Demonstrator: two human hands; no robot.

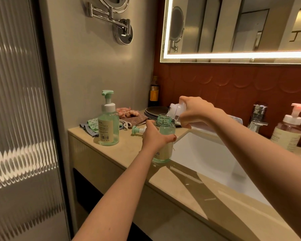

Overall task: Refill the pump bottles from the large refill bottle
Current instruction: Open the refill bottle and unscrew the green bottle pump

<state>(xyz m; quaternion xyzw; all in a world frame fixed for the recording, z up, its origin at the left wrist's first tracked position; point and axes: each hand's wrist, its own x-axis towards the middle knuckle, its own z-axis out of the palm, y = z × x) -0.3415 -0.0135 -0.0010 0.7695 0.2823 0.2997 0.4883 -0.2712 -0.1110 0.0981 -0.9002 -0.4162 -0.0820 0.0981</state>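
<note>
An open green pump bottle (164, 129) stands upright on the beige counter (129, 153) at the sink's left edge. My left hand (154, 136) grips its body. My right hand (195, 112) holds the large clear refill bottle (176, 112) tipped on its side, its white neck right over the green bottle's mouth. The removed green-and-white pump head (137, 131) lies on the counter behind my left hand. A second green pump bottle (108, 122) with its pump on stands further left. A pink pump bottle (288, 131) stands at the far right.
A white sink (207, 153) with a chrome tap (258, 117) lies to the right. Stacked dark plates (155, 112), cloths (129, 115) and a dark bottle (154, 93) crowd the back corner. Above hang a lit mirror (233, 26) and a chrome swing mirror (118, 23).
</note>
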